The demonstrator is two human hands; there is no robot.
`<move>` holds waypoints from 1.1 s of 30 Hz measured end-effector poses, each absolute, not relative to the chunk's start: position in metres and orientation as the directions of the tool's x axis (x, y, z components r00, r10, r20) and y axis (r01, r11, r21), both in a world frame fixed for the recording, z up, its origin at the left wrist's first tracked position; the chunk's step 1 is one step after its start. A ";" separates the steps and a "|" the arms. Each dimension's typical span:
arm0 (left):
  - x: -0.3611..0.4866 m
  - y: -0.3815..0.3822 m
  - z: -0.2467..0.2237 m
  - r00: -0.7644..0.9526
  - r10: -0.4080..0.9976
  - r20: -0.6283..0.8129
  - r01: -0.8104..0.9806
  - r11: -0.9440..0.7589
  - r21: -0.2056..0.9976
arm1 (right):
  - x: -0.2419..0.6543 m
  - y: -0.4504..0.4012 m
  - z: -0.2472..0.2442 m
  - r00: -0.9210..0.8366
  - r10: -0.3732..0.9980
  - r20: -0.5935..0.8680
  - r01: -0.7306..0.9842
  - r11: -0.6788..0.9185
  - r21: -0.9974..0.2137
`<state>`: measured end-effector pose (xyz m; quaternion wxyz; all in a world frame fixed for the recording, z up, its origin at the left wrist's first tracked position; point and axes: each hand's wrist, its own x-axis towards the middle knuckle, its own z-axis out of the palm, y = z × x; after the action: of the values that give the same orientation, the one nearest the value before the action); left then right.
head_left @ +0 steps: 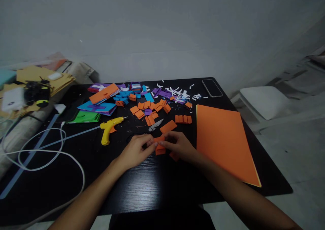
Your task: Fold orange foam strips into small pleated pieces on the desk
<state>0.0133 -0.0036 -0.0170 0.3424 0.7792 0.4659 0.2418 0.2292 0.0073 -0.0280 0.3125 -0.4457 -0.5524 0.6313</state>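
Observation:
Near the table's front middle, a small folded orange paper piece [159,148] is pinched between my two hands. My left hand [138,148] grips its left edge with thumb and fingers. On its right side, my right hand [179,144] holds it the same way. Another orange piece [174,156] lies partly under my right hand. Just beyond my hands are a flat orange strip [168,126] and scissors [155,125], whose handles are mostly hidden. Several folded orange pieces [139,114] lie farther back, and a joined orange row [183,119] sits to the right.
A yellow glue gun [109,130] lies left of my hands, near a white cable [80,175]. Large orange sheets [223,138] cover the right side. Behind are a phone [212,88], white paper scraps [177,92] and coloured paper stacks [98,107]. A white stool [262,101] stands beyond the table.

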 end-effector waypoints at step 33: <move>0.015 -0.002 -0.018 0.461 0.887 0.019 0.570 -0.313 0.760 | 0.230 0.010 -0.033 -0.404 0.891 -0.208 0.126 -0.171 -0.977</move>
<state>0.0152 -0.0016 -0.0176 0.3531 0.7784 0.4680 0.2247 0.2297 0.0099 -0.0329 0.3092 -0.4500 -0.5648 0.6188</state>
